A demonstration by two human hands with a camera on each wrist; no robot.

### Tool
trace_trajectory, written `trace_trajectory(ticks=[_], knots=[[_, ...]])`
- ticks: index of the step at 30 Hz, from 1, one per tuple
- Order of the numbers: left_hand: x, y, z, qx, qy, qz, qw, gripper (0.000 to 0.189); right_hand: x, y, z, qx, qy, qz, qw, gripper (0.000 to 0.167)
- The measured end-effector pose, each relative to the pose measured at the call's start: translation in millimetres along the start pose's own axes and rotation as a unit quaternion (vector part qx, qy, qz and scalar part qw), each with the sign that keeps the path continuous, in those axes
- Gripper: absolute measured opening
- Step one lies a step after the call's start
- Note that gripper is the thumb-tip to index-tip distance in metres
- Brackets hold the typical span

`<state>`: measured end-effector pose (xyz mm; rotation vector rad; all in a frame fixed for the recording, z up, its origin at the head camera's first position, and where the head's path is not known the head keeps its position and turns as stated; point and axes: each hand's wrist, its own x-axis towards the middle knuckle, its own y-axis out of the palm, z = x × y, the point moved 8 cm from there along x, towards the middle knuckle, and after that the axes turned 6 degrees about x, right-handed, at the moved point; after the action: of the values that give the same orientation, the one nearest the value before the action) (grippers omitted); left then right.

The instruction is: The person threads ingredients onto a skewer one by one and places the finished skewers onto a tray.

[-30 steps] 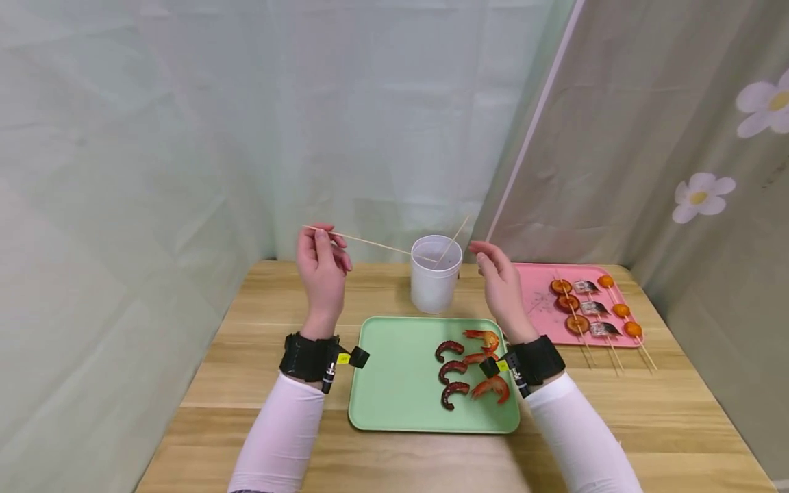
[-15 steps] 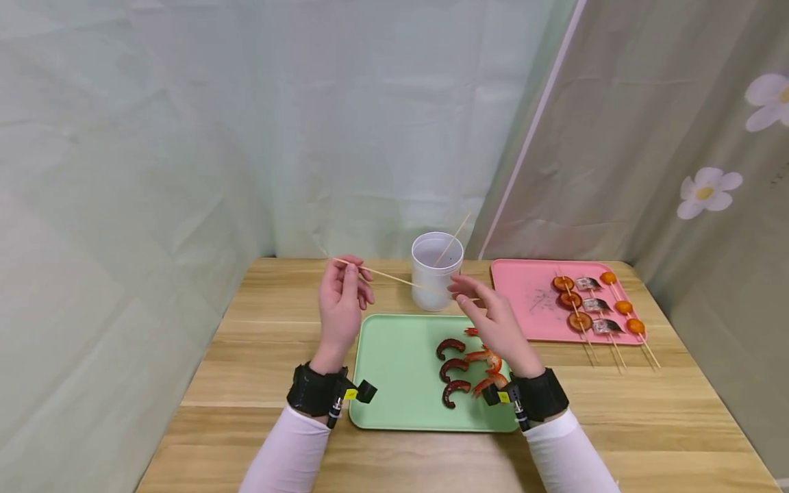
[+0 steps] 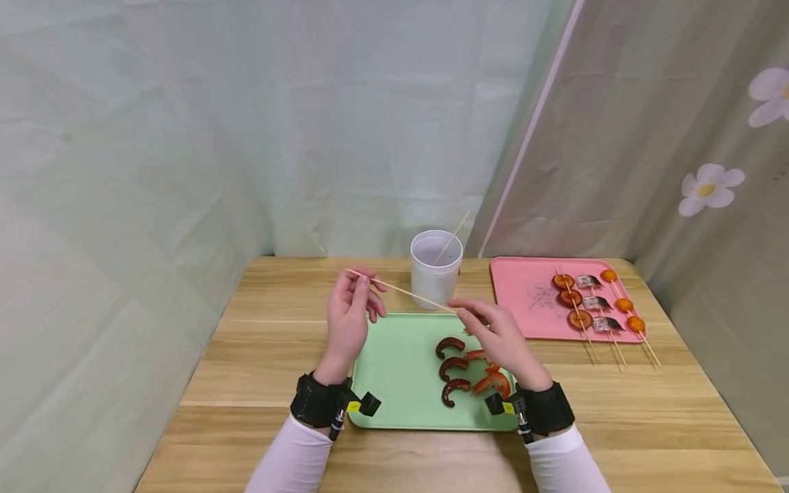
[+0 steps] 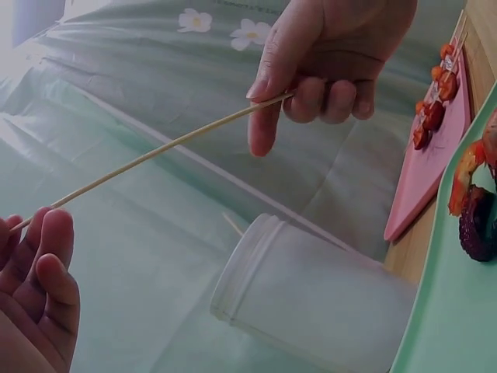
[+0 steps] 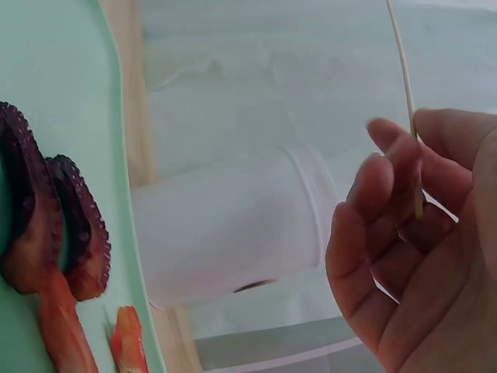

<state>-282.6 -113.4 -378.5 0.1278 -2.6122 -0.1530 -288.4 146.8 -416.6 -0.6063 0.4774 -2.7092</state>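
Note:
A thin wooden skewer [image 3: 407, 292] slants between both hands, above the far edge of the green tray [image 3: 394, 383]. My left hand [image 3: 350, 322] pinches its upper left end between thumb and fingers. At the lower right end, my right hand [image 3: 501, 339] grips the skewer [image 5: 404, 70] with thumb and index finger, the tip reaching toward the palm. Below lie several curled octopus tentacles [image 3: 455, 370] and orange-red shrimp [image 3: 493, 385], the shrimp partly hidden by the right hand. A white cup [image 3: 434, 284] stands just behind, with another skewer [image 3: 456, 233] leaning in it.
To the right is a pink tray [image 3: 511, 301] carrying skewers of brown round slices [image 3: 579, 320], silvery fish pieces [image 3: 607, 324] and orange balls [image 3: 635, 324]. Their stick ends jut over its near edge onto the wooden table [image 3: 666, 418]. Curtains [image 3: 370, 123] hang behind the table.
The left hand has drawn the skewer out of the cup and come nearer, rightward. The right hand has moved down and left and taken hold of the skewer's other end.

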Motion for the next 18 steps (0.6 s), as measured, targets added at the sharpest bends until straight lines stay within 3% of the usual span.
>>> trace_trajectory(ticks=[5,13,16,18], knots=[[-5.8,6.7,1.7,0.009,-0.024,0.034,0.9991,0.021,-3.0,-5.6,4.5,-0.012,-0.012,0.008,0.9998,0.021],[-10.6,16.2,11.2,0.017,-0.059,0.082,0.9947,0.022,-11.4,-28.6,0.8,-0.019,-0.006,-0.018,0.9996,0.02],[-14.2,20.7,21.3,0.04,-0.1,0.103,0.9888,0.024,-15.7,-37.3,-2.2,-0.022,0.007,-0.028,0.9994,0.021],[-18.9,26.6,31.2,0.073,-0.127,0.13,0.9806,0.023,-19.1,-44.0,-3.7,-0.022,0.015,-0.037,0.999,0.022]])
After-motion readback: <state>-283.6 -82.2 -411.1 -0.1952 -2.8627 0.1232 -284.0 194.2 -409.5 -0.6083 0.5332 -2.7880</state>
